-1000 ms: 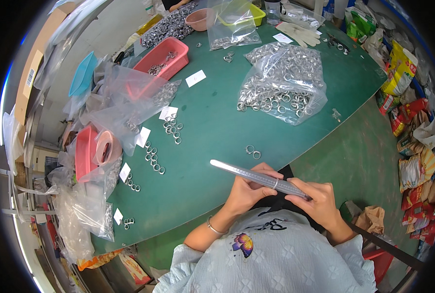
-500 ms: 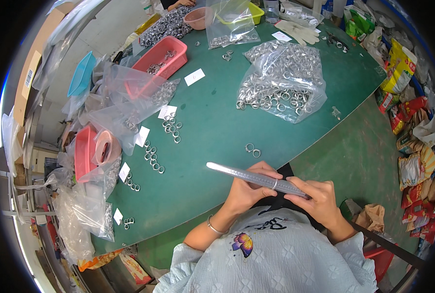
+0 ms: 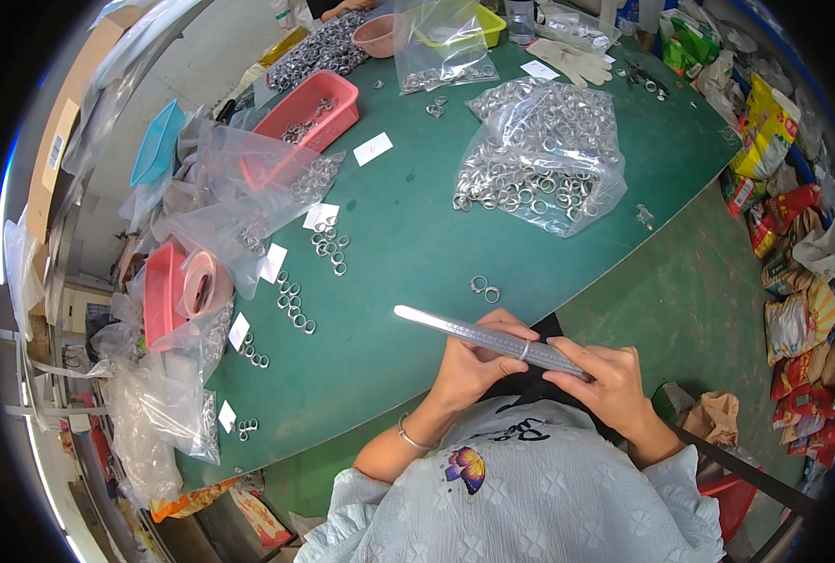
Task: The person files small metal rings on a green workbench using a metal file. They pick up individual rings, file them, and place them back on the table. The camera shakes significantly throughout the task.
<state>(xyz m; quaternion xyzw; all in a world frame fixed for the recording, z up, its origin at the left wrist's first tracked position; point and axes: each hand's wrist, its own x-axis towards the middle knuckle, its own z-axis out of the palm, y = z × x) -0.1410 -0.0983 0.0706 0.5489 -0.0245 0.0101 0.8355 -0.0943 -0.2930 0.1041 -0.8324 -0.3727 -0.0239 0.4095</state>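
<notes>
A grey metal ring mandrel [image 3: 455,329] with fine markings slants in front of my body, its thin tip pointing left over the table. One silver ring [image 3: 525,351] sits around its thicker part. My left hand [image 3: 474,366] is closed, thumb and forefinger tips pinching at this ring on the mandrel. Wrapped round the thick right end is my right hand [image 3: 605,375], also closed. Two loose rings [image 3: 485,289] lie on the green table [image 3: 389,253] just beyond the tip side of my hands.
A clear bag full of rings [image 3: 549,155] lies toward the far right. Along the left, groups of rings [image 3: 291,302] lie beside white paper slips [image 3: 272,263]. Pink trays [image 3: 342,114], plastic bags [image 3: 235,225] and a glove [image 3: 577,64] stand or lie farther out. Someone's hand shows at the far edge.
The mandrel's tip has risen slightly, and both hands have shifted a touch with it. The ring stays around the mandrel, and the things on the table have not moved.
</notes>
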